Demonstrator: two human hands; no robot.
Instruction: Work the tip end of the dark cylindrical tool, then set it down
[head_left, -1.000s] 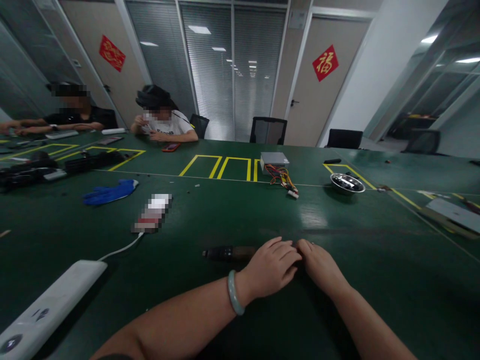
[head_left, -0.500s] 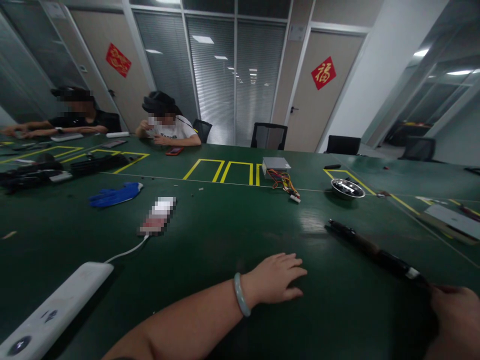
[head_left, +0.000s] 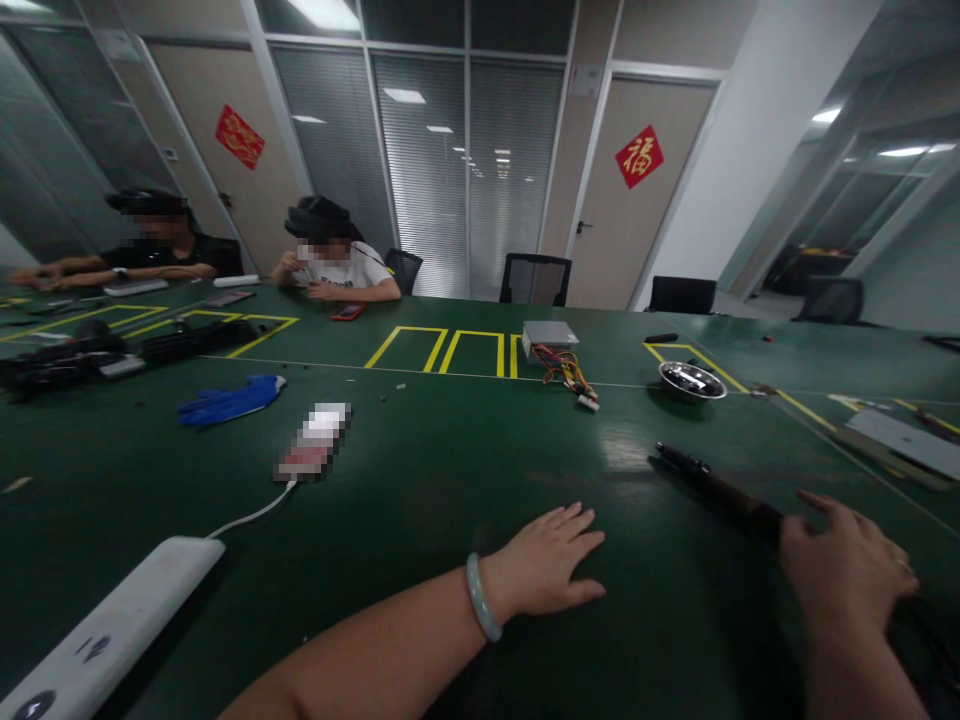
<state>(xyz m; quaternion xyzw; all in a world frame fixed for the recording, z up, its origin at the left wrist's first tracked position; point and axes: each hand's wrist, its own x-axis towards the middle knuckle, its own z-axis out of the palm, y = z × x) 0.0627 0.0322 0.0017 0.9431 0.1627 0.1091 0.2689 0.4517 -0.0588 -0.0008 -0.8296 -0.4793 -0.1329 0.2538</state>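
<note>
My left hand (head_left: 551, 560) lies palm down on the green table (head_left: 450, 460), fingers spread and holding nothing; a pale green bangle (head_left: 482, 598) circles its wrist. To the right, a long black tool that looks like an electric screwdriver (head_left: 716, 490) lies slantwise, its narrow tip pointing away to the left. My right hand (head_left: 847, 560) is over the tool's rear part and hides it. Its index finger stretches forward, apart from the thumb. Whether the hidden fingers touch the tool, I cannot make out.
A shiny metal bowl (head_left: 691, 381) and a power supply unit (head_left: 549, 340) with coloured cables stand farther back. Left are a blue glove (head_left: 231, 402), a blurred-out phone (head_left: 313, 442) on a white cable, and a white power strip (head_left: 127, 620). Two people sit at the far left side.
My right hand has moved left and forward from behind the tool's rear end to over its rear part, and its fingers now show. The left hand has barely moved.
</note>
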